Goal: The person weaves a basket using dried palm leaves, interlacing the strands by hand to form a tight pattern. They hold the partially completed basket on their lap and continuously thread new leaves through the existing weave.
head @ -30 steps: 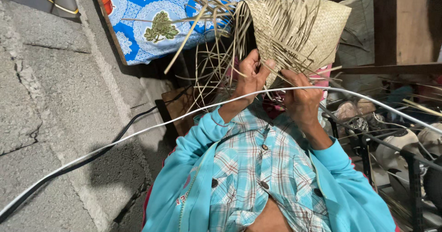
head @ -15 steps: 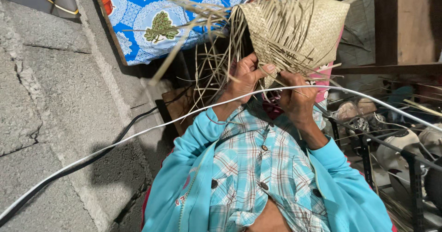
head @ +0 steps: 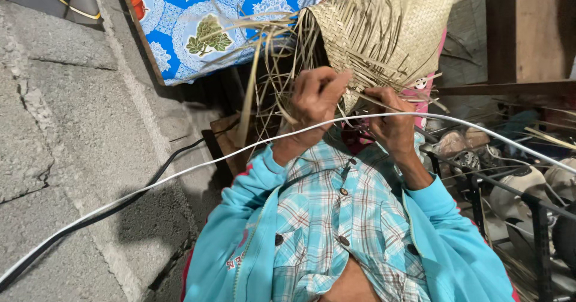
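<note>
We hold the woven mat [head: 384, 32] raised before us; our left hand [head: 315, 101] has curled tighter round its loose strips [head: 270, 68], and our right hand [head: 390, 119] stays pinched on its lower edge.

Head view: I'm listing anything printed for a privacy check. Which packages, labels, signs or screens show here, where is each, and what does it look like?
No packages, signs or screens show.
Small print on the jacket: low on the turquoise front by the zip, red marks, too small to tell.
Patterned cloth: top left, behind the loose strips; blue with white medallions and a green leaf motif, pictures only.
Pink thing: behind the woven basket, with small dark marks.
</note>
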